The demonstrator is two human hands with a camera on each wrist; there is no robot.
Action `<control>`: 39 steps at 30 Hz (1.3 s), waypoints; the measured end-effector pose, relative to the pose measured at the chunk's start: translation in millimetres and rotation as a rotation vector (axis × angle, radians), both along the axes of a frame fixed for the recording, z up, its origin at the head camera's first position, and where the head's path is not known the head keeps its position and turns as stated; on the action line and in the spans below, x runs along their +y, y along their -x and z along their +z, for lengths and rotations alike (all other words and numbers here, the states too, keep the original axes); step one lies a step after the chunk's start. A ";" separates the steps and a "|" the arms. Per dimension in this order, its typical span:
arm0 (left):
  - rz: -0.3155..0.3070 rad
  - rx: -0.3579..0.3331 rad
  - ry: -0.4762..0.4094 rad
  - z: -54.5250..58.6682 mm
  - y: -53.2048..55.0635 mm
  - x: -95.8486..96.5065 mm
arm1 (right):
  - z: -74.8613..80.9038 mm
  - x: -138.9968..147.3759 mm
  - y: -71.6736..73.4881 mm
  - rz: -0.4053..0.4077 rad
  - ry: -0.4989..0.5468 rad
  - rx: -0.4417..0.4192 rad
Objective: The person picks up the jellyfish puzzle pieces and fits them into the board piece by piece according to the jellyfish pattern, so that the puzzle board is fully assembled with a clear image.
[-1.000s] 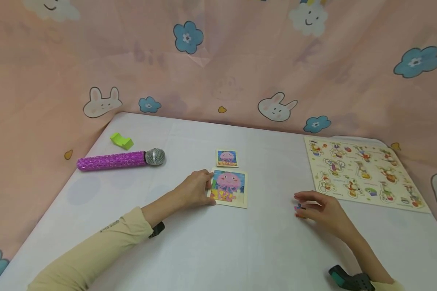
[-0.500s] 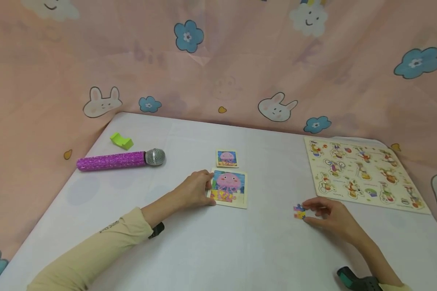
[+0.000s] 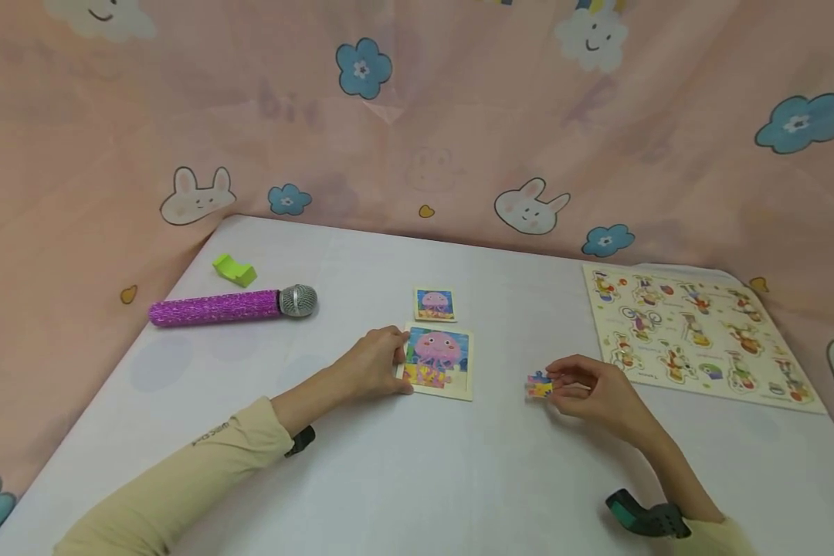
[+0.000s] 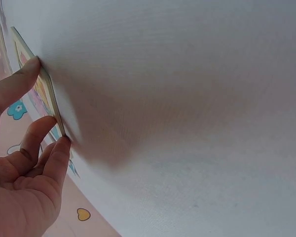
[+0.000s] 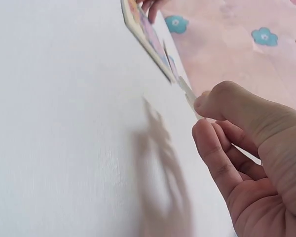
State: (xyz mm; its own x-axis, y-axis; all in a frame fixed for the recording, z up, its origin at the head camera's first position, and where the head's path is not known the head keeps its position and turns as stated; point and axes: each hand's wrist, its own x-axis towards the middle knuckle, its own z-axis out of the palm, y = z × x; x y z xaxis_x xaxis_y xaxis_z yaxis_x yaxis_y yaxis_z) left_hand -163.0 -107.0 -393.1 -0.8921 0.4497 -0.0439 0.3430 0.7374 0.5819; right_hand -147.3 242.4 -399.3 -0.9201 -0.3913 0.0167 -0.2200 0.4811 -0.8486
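Note:
A jigsaw puzzle tray with a pink jellyfish picture lies mid-table; its lower right corner shows a bare gap. My left hand holds the tray's left edge, thumb at the near end and fingers farther up, as the left wrist view also shows. To the right, my right hand pinches a colourful jigsaw piece between thumb and fingers, raised over the table. In the right wrist view that piece appears nearly edge-on, with the hand's shadow on the cloth below.
Just behind the tray lies a small jellyfish picture card. A purple glittery microphone and a green curved block are at the left. A cream board with cartoon figures lies at the back right, before a pink patterned curtain.
The right hand, pinching the jigsaw piece, first shifts slightly right, then moves left toward the tray. More of the piece shows now. The left hand stays on the tray's edge.

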 end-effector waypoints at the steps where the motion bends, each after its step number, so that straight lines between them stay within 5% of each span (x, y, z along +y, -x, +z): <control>1: 0.001 -0.001 -0.001 0.0 -0.2 0.0 | -0.5 -3.8 0.9 0.000 0.016 -0.005; 14: -0.001 0.002 -0.012 -1.2 -1.6 0.3 | -18.8 -56.0 6.2 0.043 0.186 -0.098; 24: 0.015 -0.010 -0.002 -1.4 -2.0 1.1 | -29.2 -85.8 4.9 -0.014 0.291 -0.113; 32: 0.008 -0.002 0.006 -2.0 -0.4 0.8 | -32.3 -98.4 5.5 -0.057 0.251 -0.092; 39: 0.001 0.018 0.006 -2.4 0.5 0.2 | -27.8 -103.3 8.5 -0.053 0.095 -0.034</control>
